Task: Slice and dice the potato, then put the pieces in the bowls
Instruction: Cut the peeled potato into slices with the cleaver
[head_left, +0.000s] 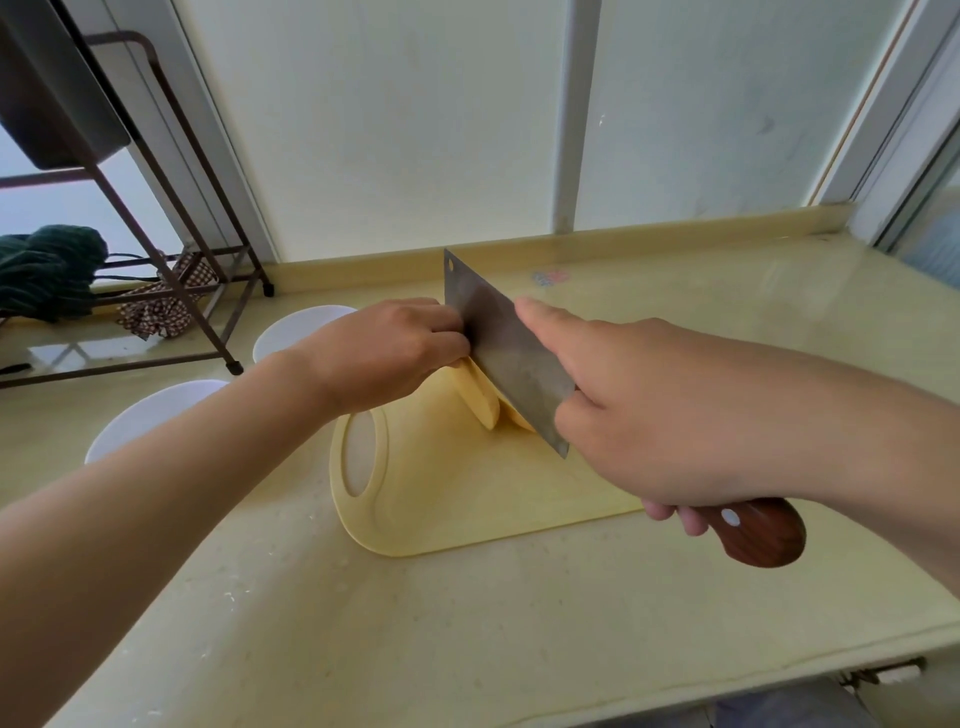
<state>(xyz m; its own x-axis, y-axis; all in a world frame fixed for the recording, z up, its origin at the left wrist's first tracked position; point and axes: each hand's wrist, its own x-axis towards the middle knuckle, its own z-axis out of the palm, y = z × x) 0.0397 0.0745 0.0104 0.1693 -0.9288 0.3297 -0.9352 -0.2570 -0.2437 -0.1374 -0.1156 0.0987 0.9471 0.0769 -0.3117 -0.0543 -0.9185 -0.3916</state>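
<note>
**A:** Where's the potato?

**B:** On the board (467, 493), pinned under the left hand (395, 348). Its fingers (447, 325) curl down over the potato (480, 400) and hold it, knuckles right against the knife (504, 343). The right hand (639, 415) grips the wooden handle (763, 535), forefinger laid out along the flat of the blade.

**A:** What could go wrong?

**B:** I'd worry about the left fingertips, since they sit touching the blade. If one uncurls, or the potato rolls on its rounded side, the edge could catch skin. The board might also skid on the glossy surface (467, 623) under a hard chop (I can't see a mat beneath it).

**A:** And the bowls?

**B:** Both white bowls (296, 332) (140, 415) stand to the left, partly hidden behind the left arm. A careless elbow could knock the nearer one.

**A:** Any writing?

**B:** There's a small red-and-blue mark (550, 276) on the surface near the back edge, too blurred to read. I see no brand on the blade
</note>
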